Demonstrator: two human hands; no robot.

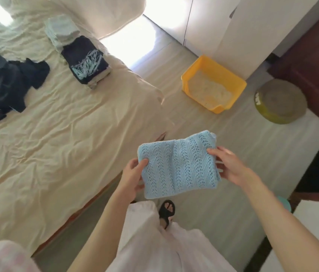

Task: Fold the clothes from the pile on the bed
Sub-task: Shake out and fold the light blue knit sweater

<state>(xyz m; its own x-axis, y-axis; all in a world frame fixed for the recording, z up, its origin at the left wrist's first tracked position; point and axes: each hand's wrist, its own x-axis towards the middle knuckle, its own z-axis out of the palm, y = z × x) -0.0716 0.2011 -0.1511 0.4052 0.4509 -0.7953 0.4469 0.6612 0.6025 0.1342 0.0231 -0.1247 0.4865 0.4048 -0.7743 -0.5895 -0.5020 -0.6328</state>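
Both hands, left (132,177) and right (227,163), grip folded blue knit (178,165); fingers beneath hidden. Dark pile (1,85) cut off at left edge.

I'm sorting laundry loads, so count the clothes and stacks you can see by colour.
Light blue: 1, the knit top held by the left hand and right hand
Dark: 2, the loose pile and the folded shirt
Pale: 1, the folded stack
Total: 4

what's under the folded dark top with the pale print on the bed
The dark top sits on a stack of folded clothes; pale folded edges show below its near side. How many pieces lie beneath it is covered. Another pale stack stands behind it.
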